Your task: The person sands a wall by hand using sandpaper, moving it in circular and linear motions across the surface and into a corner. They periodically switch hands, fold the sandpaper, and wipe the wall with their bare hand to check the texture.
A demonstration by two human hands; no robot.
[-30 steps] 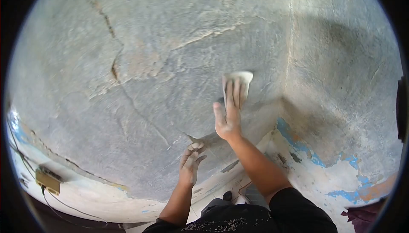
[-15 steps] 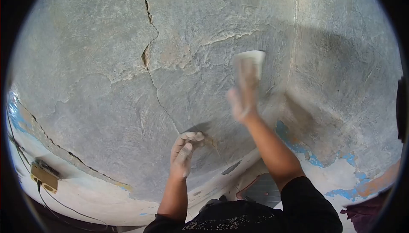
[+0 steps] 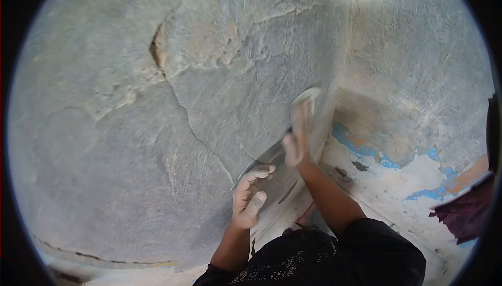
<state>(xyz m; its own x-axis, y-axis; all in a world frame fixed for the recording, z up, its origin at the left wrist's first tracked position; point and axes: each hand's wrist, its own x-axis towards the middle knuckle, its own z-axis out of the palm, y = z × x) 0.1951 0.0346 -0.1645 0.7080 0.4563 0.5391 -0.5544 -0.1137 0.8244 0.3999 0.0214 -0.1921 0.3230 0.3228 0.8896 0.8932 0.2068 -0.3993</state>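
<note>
My right hand (image 3: 297,142) presses a pale, flat pad (image 3: 308,95) against the grey plastered wall (image 3: 120,155), close to the inside corner. The fingers lie along the pad and are blurred by motion; most of the pad is hidden beneath them. Lower and to the left, my left hand (image 3: 251,198) is near the wall surface, its fingers bent and its thumb apart from them. It holds nothing, and its skin looks dusty. I cannot tell whether its fingertips touch the wall.
A deep crack (image 3: 157,48) runs down the plaster on the left. Beyond the corner, the right-hand wall (image 3: 413,71) has patches of flaking blue paint (image 3: 350,142) low down. Dark red cloth (image 3: 465,213) hangs at the right edge.
The view has shifted, taking the yellow socket box at the lower left out of sight. My right hand has moved down with the pad; my left hand appears further right, with its fingers less curled.
</note>
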